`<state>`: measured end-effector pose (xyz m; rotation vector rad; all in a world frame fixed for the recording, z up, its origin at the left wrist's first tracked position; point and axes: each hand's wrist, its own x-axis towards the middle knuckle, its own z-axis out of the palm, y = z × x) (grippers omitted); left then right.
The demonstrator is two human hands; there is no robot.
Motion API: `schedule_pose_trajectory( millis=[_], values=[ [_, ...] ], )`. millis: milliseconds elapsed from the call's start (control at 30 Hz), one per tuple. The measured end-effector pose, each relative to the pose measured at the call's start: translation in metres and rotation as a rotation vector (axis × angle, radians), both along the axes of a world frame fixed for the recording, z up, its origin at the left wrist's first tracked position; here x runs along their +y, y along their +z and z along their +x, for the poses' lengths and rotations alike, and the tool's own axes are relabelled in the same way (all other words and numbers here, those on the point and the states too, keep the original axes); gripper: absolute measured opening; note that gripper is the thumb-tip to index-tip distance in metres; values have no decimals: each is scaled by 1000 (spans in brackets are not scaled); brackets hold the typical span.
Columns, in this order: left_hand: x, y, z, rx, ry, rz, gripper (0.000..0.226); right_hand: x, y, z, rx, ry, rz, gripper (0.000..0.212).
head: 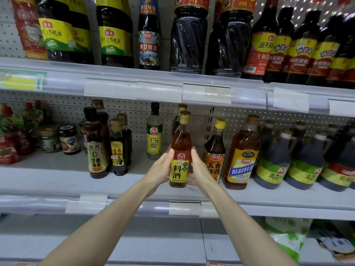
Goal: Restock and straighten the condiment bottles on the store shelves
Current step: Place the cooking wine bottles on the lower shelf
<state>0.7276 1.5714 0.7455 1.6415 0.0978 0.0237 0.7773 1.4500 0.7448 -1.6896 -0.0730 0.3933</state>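
Cooking-wine bottle (179, 150) between left hand (162, 167) and right hand (200, 169); flat palms press both sides, label forward. Matching bottle (182, 107) directly behind. Shelf (63, 175) gaps left of left hand: restocking judged incomplete.

rear bottle (182, 106): hidden (cap shows) | price tags (206, 93): blurred
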Motion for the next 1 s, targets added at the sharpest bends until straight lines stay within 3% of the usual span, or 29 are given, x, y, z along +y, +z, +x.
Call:
schedule_pose_trajectory(
  millis=[1000],
  values=[
    [7,-9,19,-4,23,3,40,3,-3,11,-2,16,55,54]
  ],
)
